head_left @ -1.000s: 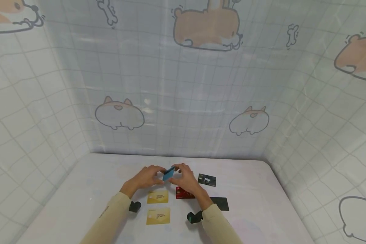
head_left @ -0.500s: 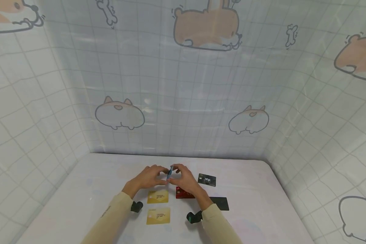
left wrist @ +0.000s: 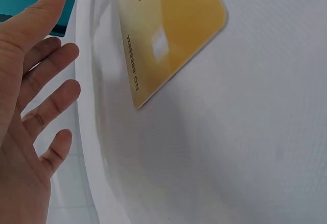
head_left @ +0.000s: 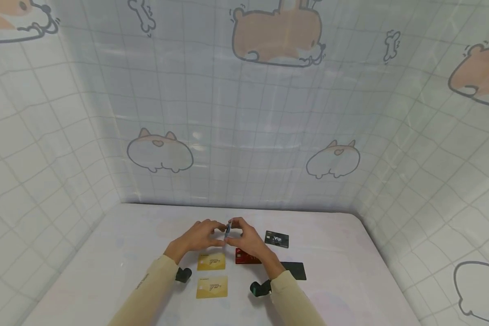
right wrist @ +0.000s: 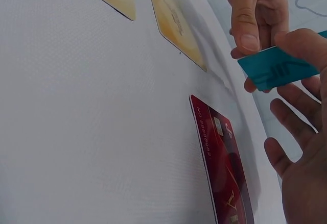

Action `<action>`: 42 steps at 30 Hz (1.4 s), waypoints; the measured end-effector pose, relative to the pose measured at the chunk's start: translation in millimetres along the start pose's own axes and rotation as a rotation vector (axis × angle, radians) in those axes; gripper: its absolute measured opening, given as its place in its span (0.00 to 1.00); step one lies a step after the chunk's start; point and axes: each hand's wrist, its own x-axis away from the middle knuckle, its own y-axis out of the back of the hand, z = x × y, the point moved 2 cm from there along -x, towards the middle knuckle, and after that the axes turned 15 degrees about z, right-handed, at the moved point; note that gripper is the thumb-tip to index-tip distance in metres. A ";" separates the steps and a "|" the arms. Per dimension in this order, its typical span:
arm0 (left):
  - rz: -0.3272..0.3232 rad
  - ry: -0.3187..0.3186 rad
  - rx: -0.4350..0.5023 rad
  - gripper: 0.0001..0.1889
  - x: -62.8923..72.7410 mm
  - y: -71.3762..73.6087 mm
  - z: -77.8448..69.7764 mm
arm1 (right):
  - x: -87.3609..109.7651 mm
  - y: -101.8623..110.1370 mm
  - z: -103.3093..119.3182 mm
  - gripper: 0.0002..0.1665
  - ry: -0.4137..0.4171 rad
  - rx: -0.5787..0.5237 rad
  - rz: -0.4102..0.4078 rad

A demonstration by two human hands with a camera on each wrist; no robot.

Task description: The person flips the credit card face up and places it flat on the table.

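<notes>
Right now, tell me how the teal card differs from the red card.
The teal card is held up off the table, pinched between the left hand and right hand; the red card lies flat on the table, untouched. In the head view the teal card shows nearly edge-on, the red card face up. Colours differ: teal against dark red. Both look like the same card shape.

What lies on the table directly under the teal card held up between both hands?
The teal card hangs above bare table, with the red card just nearer. Fingers hide part of its lower edge.
</notes>
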 end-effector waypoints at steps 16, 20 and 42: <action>-0.027 -0.006 0.032 0.29 6.4 6.4 -3.6 | -0.2 4.7 -5.7 0.37 0.008 0.006 -0.030; -0.036 -0.009 0.065 0.30 8.9 9.3 -4.7 | 0.5 6.7 -6.9 0.37 0.013 0.028 -0.056; -0.063 -0.007 0.136 0.37 20.0 12.4 -8.3 | 6.0 15.4 -7.5 0.34 -0.031 0.285 0.014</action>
